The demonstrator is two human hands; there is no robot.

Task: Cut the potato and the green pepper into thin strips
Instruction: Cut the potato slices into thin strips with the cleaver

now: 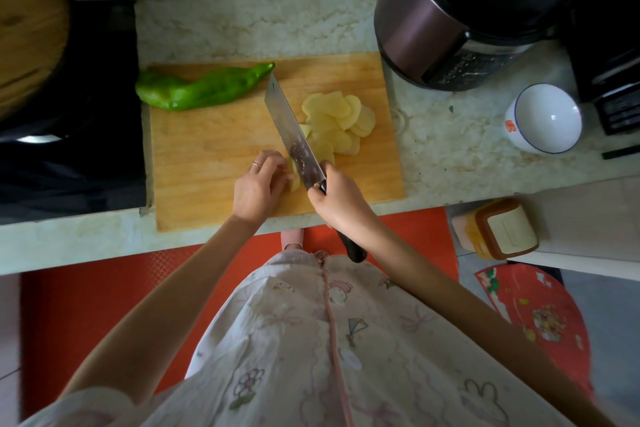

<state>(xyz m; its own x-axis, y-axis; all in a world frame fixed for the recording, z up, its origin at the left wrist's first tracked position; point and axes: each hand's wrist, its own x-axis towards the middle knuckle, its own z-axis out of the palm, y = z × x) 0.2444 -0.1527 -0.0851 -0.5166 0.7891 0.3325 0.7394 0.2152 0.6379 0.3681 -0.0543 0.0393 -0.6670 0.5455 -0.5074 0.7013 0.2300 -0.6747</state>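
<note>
The cleaver (290, 128) is gripped by its handle in the right hand (337, 201). Its blade appears to be pressed against the potato piece (294, 178), though the contact is partly hidden. That piece is held down on the board (207, 163) by the left hand (258, 185), fingers curled. Slices (341, 118) are fanned just right of the blade. The pepper (201, 88) is laid whole at the board's far left corner.
</note>
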